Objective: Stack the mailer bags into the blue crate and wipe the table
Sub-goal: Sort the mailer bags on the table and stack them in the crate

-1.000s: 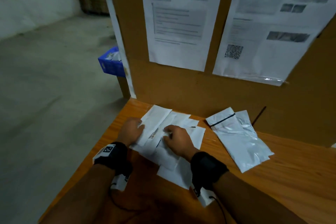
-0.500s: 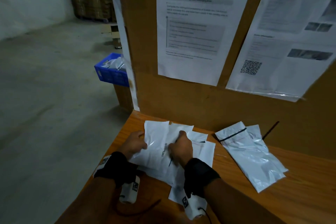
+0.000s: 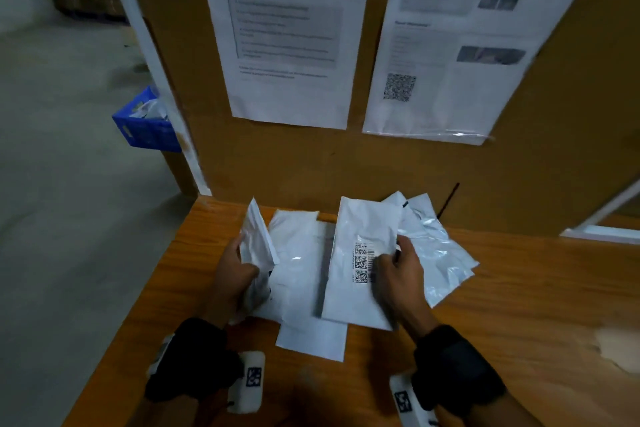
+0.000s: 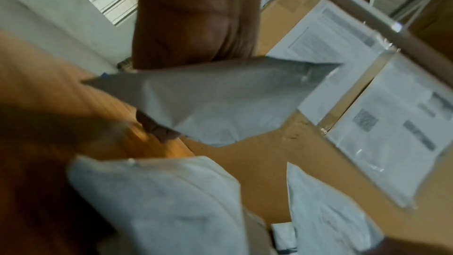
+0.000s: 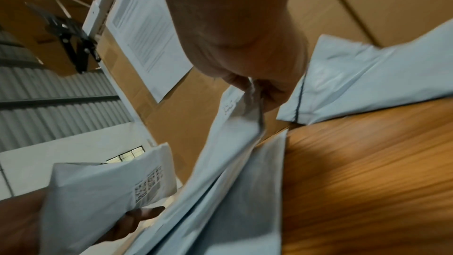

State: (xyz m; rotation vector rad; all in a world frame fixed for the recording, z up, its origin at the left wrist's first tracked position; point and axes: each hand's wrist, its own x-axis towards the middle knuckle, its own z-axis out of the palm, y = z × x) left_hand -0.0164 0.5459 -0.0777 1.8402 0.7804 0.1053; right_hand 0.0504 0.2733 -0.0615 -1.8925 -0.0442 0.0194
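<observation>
Both hands (image 3: 398,274) grip mailer bags (image 3: 360,253); blue crate (image 3: 149,128) holds bags

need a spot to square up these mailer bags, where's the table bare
Bare wood lies on the table right of the glossy mailer bags, and along the near edge between the wrists, below the lowest bag. A narrow strip runs left of the left hand. The middle is crowded: overlapping bags, the right hand pinching the barcoded bag.

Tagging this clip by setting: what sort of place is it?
Probably a warehouse packing station: white mailer bags on a wooden table, printed work instructions on a cardboard partition, a blue crate on a concrete floor.
</observation>
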